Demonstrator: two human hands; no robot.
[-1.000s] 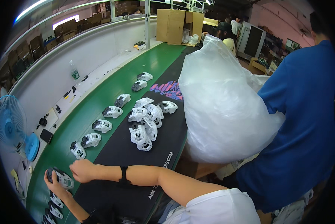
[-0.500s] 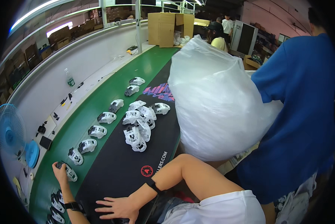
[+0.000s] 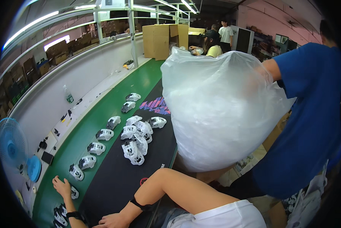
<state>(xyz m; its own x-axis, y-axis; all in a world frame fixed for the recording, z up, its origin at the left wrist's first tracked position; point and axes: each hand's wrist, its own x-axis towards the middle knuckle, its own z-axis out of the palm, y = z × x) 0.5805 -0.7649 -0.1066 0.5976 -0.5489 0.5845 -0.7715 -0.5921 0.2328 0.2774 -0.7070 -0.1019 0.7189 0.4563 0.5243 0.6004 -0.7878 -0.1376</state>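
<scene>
My left hand [image 3: 62, 187] lies flat on the green conveyor belt [image 3: 113, 104], fingers apart, right beside a white plastic shell with black trim [image 3: 74, 192]. More such shells [image 3: 59, 217] sit by my left wrist, which wears a black watch. My right hand [image 3: 111, 220] rests palm down on the black mat [image 3: 113, 178] at the bottom edge, empty, with a black band on its wrist. A row of shells [image 3: 96, 148] runs up the belt. A loose pile of shells [image 3: 136, 138] lies on the mat.
A person in a blue shirt [image 3: 311, 125] stands at the right holding a big clear plastic bag [image 3: 219, 110] over the mat's edge. A blue fan [image 3: 12, 148] stands at the left by the white ledge. Cardboard boxes [image 3: 164, 40] and other people are at the far end.
My right hand has drawn back from the belt to the near edge of the mat. My left hand stays on the belt by the shells. The bag looms closer.
</scene>
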